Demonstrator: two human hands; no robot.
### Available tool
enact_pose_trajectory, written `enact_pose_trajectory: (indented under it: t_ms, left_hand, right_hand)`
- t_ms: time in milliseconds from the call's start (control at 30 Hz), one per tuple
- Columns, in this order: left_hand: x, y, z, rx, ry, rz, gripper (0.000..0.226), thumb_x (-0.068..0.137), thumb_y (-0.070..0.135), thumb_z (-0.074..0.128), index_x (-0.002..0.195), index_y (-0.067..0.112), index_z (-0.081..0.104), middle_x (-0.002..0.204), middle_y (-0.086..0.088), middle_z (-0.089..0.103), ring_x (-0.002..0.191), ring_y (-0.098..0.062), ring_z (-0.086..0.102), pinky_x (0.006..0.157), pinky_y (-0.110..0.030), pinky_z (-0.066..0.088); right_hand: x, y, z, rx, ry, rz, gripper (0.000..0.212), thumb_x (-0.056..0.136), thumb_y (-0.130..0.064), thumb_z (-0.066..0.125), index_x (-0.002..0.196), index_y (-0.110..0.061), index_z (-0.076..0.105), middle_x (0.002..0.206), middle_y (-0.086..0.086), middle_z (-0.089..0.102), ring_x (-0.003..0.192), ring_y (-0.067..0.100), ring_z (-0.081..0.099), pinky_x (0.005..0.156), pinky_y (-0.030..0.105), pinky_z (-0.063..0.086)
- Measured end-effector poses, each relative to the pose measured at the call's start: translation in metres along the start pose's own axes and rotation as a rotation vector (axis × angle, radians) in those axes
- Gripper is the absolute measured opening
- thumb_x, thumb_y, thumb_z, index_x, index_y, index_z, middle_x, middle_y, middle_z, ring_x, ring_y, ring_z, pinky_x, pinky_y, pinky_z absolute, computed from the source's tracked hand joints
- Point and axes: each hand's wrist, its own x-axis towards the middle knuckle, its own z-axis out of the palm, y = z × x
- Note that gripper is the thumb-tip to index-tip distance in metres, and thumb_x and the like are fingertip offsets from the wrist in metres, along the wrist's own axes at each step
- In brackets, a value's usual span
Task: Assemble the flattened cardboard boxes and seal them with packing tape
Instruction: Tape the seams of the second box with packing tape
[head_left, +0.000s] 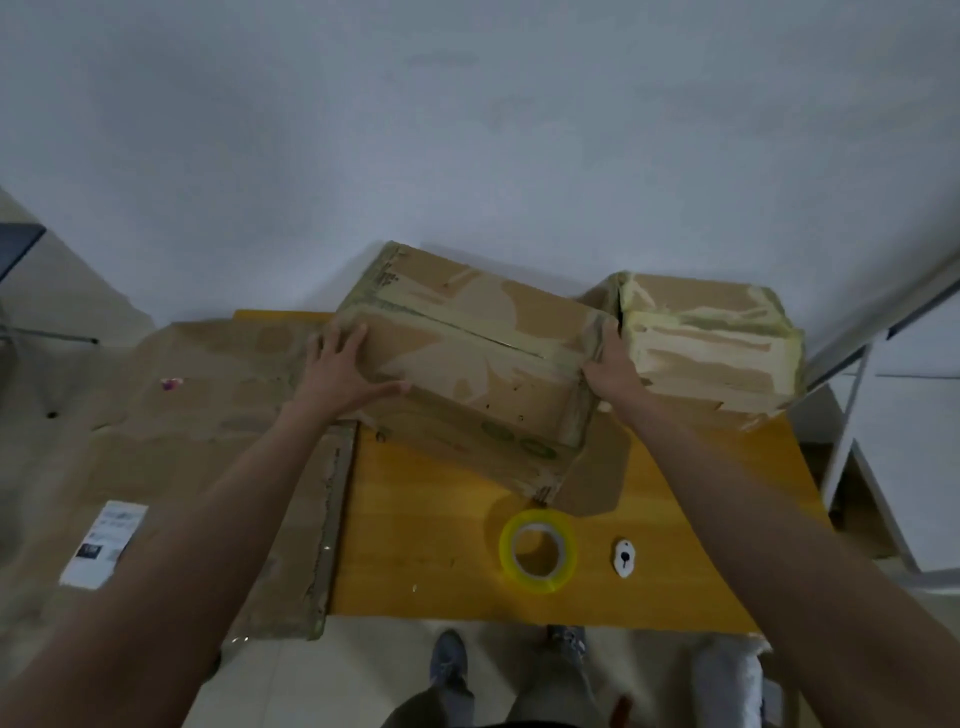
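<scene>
Head view: assembled cardboard box (467, 353) on the yellow tabletop (426, 519), tilted. Left hand (337, 374), grip spread flat on its left end; right hand (610, 364), grip curled round its right end. Tape roll (537, 551) nearer, apart. Second box (711, 343) just right.

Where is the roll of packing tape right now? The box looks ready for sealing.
In the head view, the tape roll lies flat on the yellow table, near its front edge, just left of a small white object and in front of the held cardboard box.
</scene>
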Motion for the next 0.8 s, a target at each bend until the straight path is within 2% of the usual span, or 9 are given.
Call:
enact_pose_trajectory:
  t_ms: [100,167,267,367,533,600,667,733,800]
  left_hand:
    - [-0.006,0.001,0.007,-0.014,0.016,0.007,0.126,0.059,0.093,0.054,0.158,0.031,0.007,0.167,0.002,-0.008,0.152,-0.030,-0.013,0.121,-0.058,0.001]
    - [-0.017,0.006,0.010,0.000,0.084,0.024,0.114,0.068,0.085,0.058,0.157,0.028,0.016,0.167,-0.001,-0.002,0.153,-0.027,-0.009,0.120,-0.055,0.001]
    - [-0.045,0.019,0.022,-0.026,0.271,0.142,0.081,0.082,0.060,0.069,0.146,0.019,0.041,0.157,-0.011,0.030,0.145,-0.032,0.025,0.117,-0.050,0.021]
    - [-0.078,0.028,0.050,-0.057,0.447,0.318,0.050,0.085,0.036,0.074,0.124,0.010,0.056,0.125,-0.014,0.050,0.116,-0.036,0.048,0.099,-0.048,0.043]
    - [-0.120,0.021,0.112,-0.016,0.154,0.383,0.044,0.091,0.037,0.067,0.129,0.018,0.053,0.124,-0.005,0.051,0.113,-0.029,0.052,0.092,-0.042,0.046]
    - [-0.134,0.014,0.136,0.004,0.034,0.359,0.046,0.092,0.038,0.065,0.133,0.020,0.051,0.132,-0.003,0.050,0.117,-0.028,0.053,0.096,-0.041,0.044]
    - [-0.145,0.005,0.155,0.022,-0.046,0.332,0.047,0.093,0.036,0.064,0.136,0.021,0.049,0.137,-0.002,0.048,0.123,-0.027,0.051,0.100,-0.041,0.041]
    - [-0.154,0.000,0.170,0.043,-0.111,0.298,0.049,0.093,0.035,0.064,0.137,0.022,0.048,0.140,-0.001,0.045,0.127,-0.026,0.048,0.104,-0.040,0.038]
    - [-0.159,-0.004,0.181,0.062,-0.157,0.263,0.049,0.093,0.035,0.064,0.138,0.022,0.048,0.142,-0.001,0.044,0.129,-0.025,0.046,0.105,-0.039,0.037]
  right_hand:
    - [-0.006,0.015,-0.004,0.030,0.031,-0.048,0.071,0.105,-0.024,0.045,0.159,-0.031,-0.002,0.165,0.002,0.017,0.143,0.033,0.034,0.106,0.044,0.042]
    - [-0.017,0.028,-0.005,0.053,0.146,-0.052,0.057,0.106,-0.035,0.039,0.157,-0.028,0.015,0.158,0.005,0.035,0.135,0.031,0.045,0.106,0.052,0.043]
    - [-0.043,0.056,0.001,0.084,0.300,0.046,0.029,0.107,-0.022,0.037,0.134,-0.013,0.041,0.118,0.016,0.059,0.091,0.032,0.060,0.077,0.047,0.052]
    - [-0.072,0.095,0.017,-0.003,0.301,0.055,0.010,0.099,-0.004,0.045,0.105,-0.011,0.043,0.093,0.010,0.049,0.081,0.031,0.052,0.069,0.052,0.046]
    - [-0.114,0.140,0.064,-0.336,0.012,-0.073,0.014,0.099,-0.009,0.046,0.088,-0.014,0.040,0.066,0.004,0.040,0.051,0.019,0.037,0.047,0.031,0.027]
    - [-0.125,0.148,0.085,-0.486,-0.122,-0.105,0.013,0.098,-0.010,0.047,0.085,-0.009,0.047,0.067,0.006,0.047,0.057,0.026,0.048,0.049,0.033,0.036]
    - [-0.134,0.154,0.105,-0.615,-0.247,-0.144,0.010,0.094,-0.015,0.055,0.097,-0.007,0.059,0.090,0.011,0.060,0.083,0.033,0.060,0.065,0.039,0.048]
    - [-0.139,0.162,0.122,-0.738,-0.364,-0.193,0.029,0.089,-0.025,0.064,0.115,-0.012,0.061,0.118,0.008,0.061,0.109,0.031,0.057,0.083,0.040,0.047]
    - [-0.141,0.168,0.135,-0.865,-0.444,-0.228,0.040,0.088,-0.033,0.068,0.123,-0.016,0.058,0.129,0.005,0.056,0.119,0.028,0.051,0.093,0.040,0.041]
